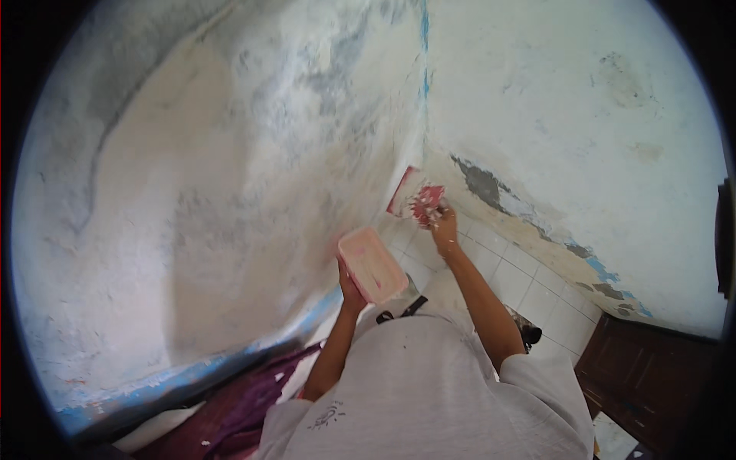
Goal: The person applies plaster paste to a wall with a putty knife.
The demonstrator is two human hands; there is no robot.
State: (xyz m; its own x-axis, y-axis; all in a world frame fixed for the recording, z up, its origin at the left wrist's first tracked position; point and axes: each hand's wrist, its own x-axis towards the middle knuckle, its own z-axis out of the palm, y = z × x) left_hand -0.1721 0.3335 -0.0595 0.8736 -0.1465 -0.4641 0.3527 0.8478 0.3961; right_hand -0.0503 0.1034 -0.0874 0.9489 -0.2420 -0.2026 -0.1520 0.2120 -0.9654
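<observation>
My left hand [352, 290] is closed round the side of a pink rectangular plastic tub [376, 264], held in front of my waist. Pale paste coats the inside of the tub. In my right hand [444, 228] is a red putty scraper [414, 198] with a wide flat blade, smeared with white paste. White specks also stick to the right fingers. The scraper is up and forward of the tub, close to the corner where the two walls meet; I cannot tell whether its blade touches the wall.
The left wall [215, 207] has patchy filler and grey stains. Low on the right wall [552, 100], paint has peeled to bare grey patches. White tiles [529, 295] cover the floor. A dark brown wooden cabinet [644, 376] stands at lower right; purple cloth [253, 399] lies at lower left.
</observation>
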